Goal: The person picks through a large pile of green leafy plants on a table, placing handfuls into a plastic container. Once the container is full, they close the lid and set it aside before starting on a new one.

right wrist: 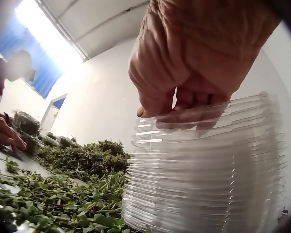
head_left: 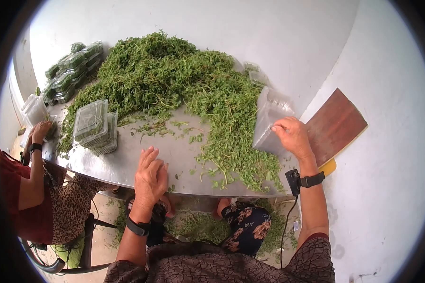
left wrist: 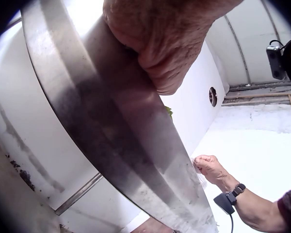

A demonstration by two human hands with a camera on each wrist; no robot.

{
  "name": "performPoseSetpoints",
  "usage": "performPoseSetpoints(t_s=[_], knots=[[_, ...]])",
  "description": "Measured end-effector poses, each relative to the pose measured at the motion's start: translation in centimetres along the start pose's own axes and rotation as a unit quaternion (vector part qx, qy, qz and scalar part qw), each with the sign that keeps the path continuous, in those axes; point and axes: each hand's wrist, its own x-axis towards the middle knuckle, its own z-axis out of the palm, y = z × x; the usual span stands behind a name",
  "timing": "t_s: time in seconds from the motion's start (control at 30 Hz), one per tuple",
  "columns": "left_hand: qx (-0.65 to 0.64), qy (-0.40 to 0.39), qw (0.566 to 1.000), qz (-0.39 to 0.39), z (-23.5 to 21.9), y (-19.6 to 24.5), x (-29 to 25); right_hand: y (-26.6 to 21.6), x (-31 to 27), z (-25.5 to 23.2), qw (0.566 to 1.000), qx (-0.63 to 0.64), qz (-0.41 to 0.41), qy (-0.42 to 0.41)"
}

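Right hand pinches top rim of nested clear clamshells; clinging rims could drag several up. Left hand half-open, empty.

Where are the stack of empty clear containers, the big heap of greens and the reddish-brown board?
Container stack [right wrist: 199,179]: right wrist view, middle of its side.
Heap of greens [head_left: 151,70]: head view, upper part.
Reddish-brown board [head_left: 336,125]: head view, middle of its flat face.

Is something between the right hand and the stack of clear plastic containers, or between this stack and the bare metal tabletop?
Nothing: the right hand pinches the container stack at its top. Leafy stems lie between it and the bare tabletop.
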Motion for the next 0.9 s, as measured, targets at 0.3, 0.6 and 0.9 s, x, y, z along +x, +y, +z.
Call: performPoseSetpoints(t_s=[0.3, 0.6, 0.9], knots=[[-0.001, -0.007, 1.000, 0.005, -0.2, 0.2, 0.2, 0.7, 0.6, -0.2, 0.991, 0.093, 0.091, -0.008], [0.001, -0.008, 1.000, 0.007, -0.1, 0.2, 0.1, 1.0, 2.9, -0.6, 0.975, -0.121, -0.069, 0.171], [0.001, -0.019, 1.000, -0.011, -0.1, 0.2, 0.0, 3.8, 7.6, -1.3, 0.938, -0.229, -0.112, 0.235]])
